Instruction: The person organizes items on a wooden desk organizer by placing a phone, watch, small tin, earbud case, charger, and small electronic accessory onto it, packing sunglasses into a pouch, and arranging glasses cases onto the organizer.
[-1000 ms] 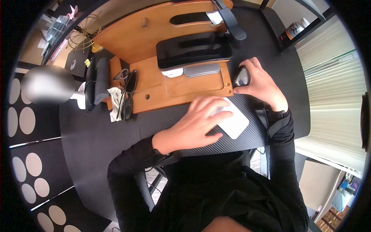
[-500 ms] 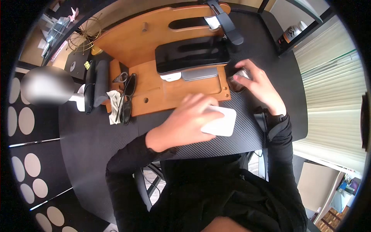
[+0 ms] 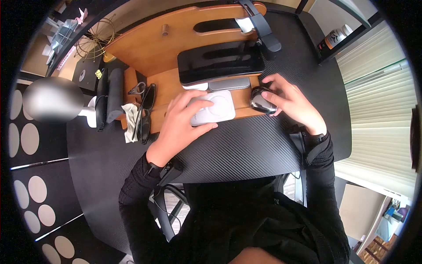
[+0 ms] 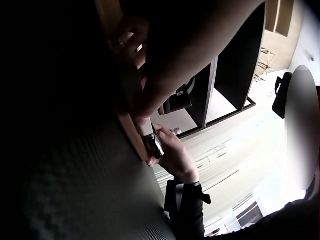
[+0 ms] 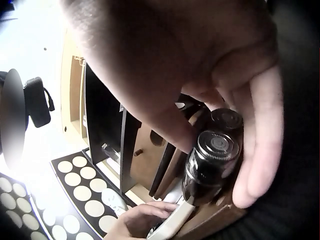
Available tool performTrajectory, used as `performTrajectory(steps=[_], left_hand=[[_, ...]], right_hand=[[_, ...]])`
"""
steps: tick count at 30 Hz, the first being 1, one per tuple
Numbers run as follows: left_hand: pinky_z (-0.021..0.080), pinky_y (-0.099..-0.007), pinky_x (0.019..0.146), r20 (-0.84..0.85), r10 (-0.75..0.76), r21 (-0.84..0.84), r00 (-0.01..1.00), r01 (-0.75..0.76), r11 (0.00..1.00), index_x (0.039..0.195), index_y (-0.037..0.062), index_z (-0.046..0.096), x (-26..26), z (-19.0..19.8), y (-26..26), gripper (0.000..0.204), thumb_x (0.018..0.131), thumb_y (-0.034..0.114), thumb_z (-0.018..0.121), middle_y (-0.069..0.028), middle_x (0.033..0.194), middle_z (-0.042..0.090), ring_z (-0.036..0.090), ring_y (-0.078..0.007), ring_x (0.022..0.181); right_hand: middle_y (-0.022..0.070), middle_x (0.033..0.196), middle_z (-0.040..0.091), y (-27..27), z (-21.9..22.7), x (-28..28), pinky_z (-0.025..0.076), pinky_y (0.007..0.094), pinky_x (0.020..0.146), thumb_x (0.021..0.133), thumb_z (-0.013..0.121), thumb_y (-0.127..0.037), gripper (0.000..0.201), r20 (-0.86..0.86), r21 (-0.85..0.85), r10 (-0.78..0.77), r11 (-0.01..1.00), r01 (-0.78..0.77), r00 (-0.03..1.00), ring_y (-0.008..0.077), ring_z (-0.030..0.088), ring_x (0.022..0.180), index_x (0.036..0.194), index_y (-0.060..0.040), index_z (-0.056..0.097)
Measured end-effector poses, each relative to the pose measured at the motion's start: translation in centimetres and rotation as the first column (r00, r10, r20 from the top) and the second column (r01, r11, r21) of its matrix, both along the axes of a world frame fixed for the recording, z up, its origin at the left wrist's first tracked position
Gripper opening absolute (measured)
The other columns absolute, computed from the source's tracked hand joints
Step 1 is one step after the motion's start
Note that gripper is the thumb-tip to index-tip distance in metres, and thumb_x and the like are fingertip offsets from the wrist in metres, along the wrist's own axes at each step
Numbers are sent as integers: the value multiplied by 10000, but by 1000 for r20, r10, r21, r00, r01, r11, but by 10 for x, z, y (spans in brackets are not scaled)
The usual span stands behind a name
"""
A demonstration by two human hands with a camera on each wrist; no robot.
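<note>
My left hand point(image 3: 176, 124) grips a flat white rounded-rectangular device point(image 3: 223, 106) by its left end, thumb at the near edge. A circle marks the device's upper face, which covers part of the front of a wooden organizer point(image 3: 149, 48). Just to its right, my right hand point(image 3: 300, 107) holds a dark glossy rounded object point(image 3: 260, 102) at the organizer's right front corner. In the right wrist view this dark object point(image 5: 214, 160) shows a round ribbed end, close beside the white device point(image 5: 176, 220). The left wrist view is dark around the left hand.
A black glossy case point(image 3: 220, 64) stands on the organizer, with a grey flat device point(image 3: 229, 83) before it. Sunglasses point(image 3: 146, 116), a cream cloth point(image 3: 130, 121) and a dark grey roll point(image 3: 115, 94) lie left. A bottle point(image 3: 336, 37) stands on the right rack.
The white device has been lifted off the desk and carried left to the organizer's front by my left hand. My right hand has brought the dark object left and nearer me.
</note>
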State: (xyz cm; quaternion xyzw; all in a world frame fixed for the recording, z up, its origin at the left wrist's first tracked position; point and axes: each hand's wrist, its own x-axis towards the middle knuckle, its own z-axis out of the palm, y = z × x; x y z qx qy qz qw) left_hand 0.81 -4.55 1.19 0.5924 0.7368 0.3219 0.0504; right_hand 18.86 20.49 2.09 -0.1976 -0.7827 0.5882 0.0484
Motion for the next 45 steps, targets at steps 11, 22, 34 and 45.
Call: performTrajectory(steps=[11, 22, 34, 45], left_hand=[[395, -410, 868, 14, 94, -12, 995, -94, 995, 795, 99, 554, -8, 4, -16, 367, 661, 213, 875, -45, 997, 542, 525, -279, 975], [396, -380, 954, -27, 245, -28, 969, -246, 969, 923, 75, 487, -13, -2, -16, 550, 593, 194, 909, -110, 1090, 531, 518, -298, 1080], [315, -408, 1023, -37, 249, -9, 968, -249, 968, 1100, 105, 439, -12, -12, -15, 700, 610, 274, 910, -134, 1290, 528, 470, -310, 1196], [339, -403, 1001, 25, 242, 11, 970, -242, 970, 1008, 98, 465, -14, -12, -15, 646, 577, 235, 927, -75, 1161, 620, 525, -273, 1123]], right_hand=[[100, 610, 606, -11, 8, 0, 463, 337, 525, 979, 604, -358, 406, 80, 431, 41, 900, -72, 996, 212, 624, 549, 1165, 1, 564], [104, 748, 633, -5, 1, 7, 452, 285, 557, 810, 792, -174, 729, -15, 512, 332, 813, -278, 943, 178, 604, 560, 1433, -57, 432], [99, 649, 646, -23, 3, -8, 481, 351, 559, 765, 821, -314, 622, 34, 458, 131, 879, -132, 991, 249, 668, 587, 1241, -18, 551], [97, 635, 623, -24, -7, -11, 474, 359, 545, 778, 800, -326, 693, 46, 495, 108, 861, -116, 993, 248, 655, 582, 1315, -1, 507]])
